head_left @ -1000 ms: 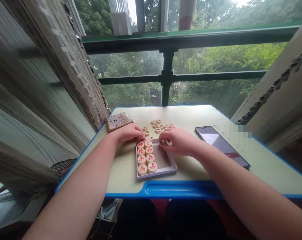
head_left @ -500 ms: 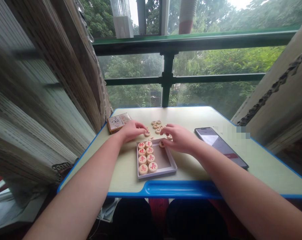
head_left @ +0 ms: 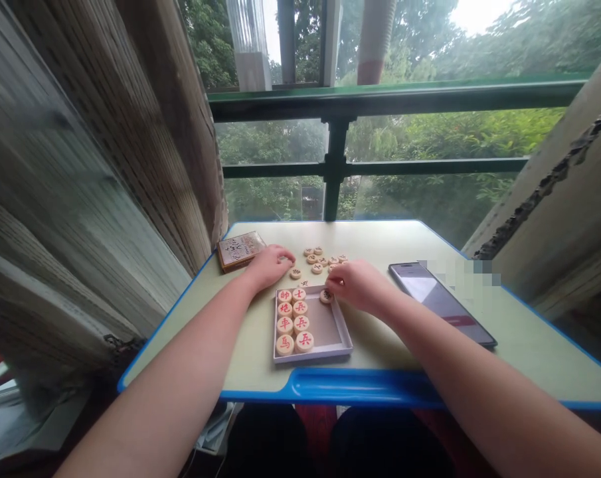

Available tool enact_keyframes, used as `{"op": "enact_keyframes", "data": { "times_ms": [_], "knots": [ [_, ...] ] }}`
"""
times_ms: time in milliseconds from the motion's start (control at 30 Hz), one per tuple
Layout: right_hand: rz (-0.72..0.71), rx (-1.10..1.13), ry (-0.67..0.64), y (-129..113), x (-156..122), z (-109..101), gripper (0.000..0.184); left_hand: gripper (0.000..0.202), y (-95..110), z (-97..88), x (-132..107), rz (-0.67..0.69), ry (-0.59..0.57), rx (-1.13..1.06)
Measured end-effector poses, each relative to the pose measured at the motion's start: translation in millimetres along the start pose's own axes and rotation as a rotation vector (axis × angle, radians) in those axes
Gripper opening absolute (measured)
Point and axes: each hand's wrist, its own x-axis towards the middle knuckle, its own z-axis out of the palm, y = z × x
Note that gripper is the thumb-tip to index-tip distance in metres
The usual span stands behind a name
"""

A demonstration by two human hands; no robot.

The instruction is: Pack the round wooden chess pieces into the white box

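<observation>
An open shallow box [head_left: 314, 359] holds two columns of round Chinese chess pieces with red characters on its left side. One dark-lettered Chinese chess piece [head_left: 326, 296] sits at the box's back right corner. Over that corner is my right hand [head_left: 360, 284], its thumb and fingers pinched together at this piece's edge. My left hand [head_left: 271, 267] rests on the table beyond the box's left side, fingers loosely bent and apart, holding nothing visible. Just right of its fingertips lies another piece [head_left: 295, 273]. Several loose pieces [head_left: 317, 268] lie scattered behind the box.
A patterned box lid [head_left: 240, 248] lies at the table's back left. To the right of my right hand is a smartphone [head_left: 437, 302]. The table [head_left: 380, 378] has a blue edge and a molded front groove. Curtains flank the window behind a green railing [head_left: 400, 99].
My left hand has drawn back from the piece near its fingertips, leaving it on the table. My right hand's fingers have closed together near the dark-lettered piece. The view has tilted slightly.
</observation>
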Motion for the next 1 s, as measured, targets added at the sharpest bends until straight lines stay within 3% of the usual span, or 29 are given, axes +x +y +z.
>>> {"op": "enact_keyframes", "data": {
  "times_ms": [167,367,633,767,867,1000],
  "knots": [
    [0.009,-0.030,-0.012,-3.9,-1.9,-3.1,0.021,0.044,1.7,-5.0,0.3,-0.179,0.153,0.058],
    [0.011,-0.017,0.035,-3.8,2.6,4.9,0.022,0.042,-2.2,-2.3,-0.5,-0.178,0.059,0.110],
    [0.050,-0.046,0.051,-3.6,4.8,9.1,0.021,0.036,-11.3,-3.1,2.6,-0.138,0.016,-0.135],
    [0.036,-0.020,0.064,-2.7,5.8,11.4,0.021,0.042,6.6,-7.4,-3.6,-0.121,-0.008,-0.350],
    [-0.007,0.022,0.099,-1.7,6.5,14.3,0.021,0.065,21.8,-12.3,-10.1,-0.128,-0.098,-0.575],
    [-0.010,0.198,0.281,-1.3,4.2,15.1,0.022,0.062,31.5,-18.5,-14.4,-0.158,-0.181,-0.677]
  ]
}}
